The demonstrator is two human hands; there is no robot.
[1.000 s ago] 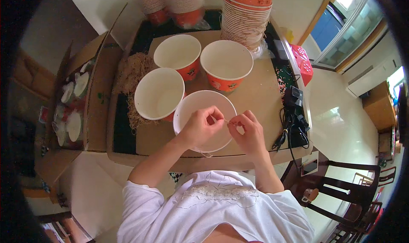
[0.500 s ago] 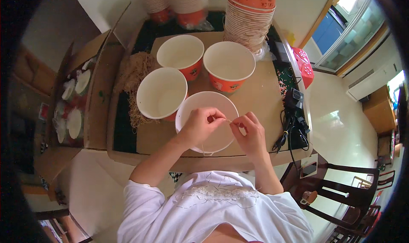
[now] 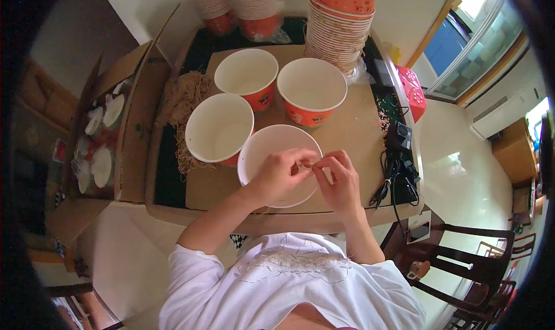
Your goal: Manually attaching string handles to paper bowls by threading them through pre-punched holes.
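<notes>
Over a white-lined paper bucket [image 3: 257,148] at the table's near edge, my two hands meet fingertip to fingertip. My left hand [image 3: 280,171] is closed, its thumb and fingers pinching a thin tan string [image 3: 307,164]. Facing it, my right hand [image 3: 340,179] pinches the same string just above the bucket's right rim. The fingers hide most of the string, so a knot cannot be made out. Behind stand three more orange-and-white paper buckets: one at the left [image 3: 217,127], one at the back [image 3: 245,72] and one at the right [image 3: 312,84].
Tangled tan twine [image 3: 182,107] lies left of the buckets. A tall bucket stack [image 3: 338,38] stands at the back. Black cables and adapters [image 3: 398,168] line the right edge. An open cardboard box [image 3: 139,122] is at the left, a dark chair [image 3: 468,255] at the right.
My left hand's fingers have shifted slightly right and curled closer to the right fingertips. The string loop hanging at the near rim no longer shows clearly there. The right hand has barely moved.
</notes>
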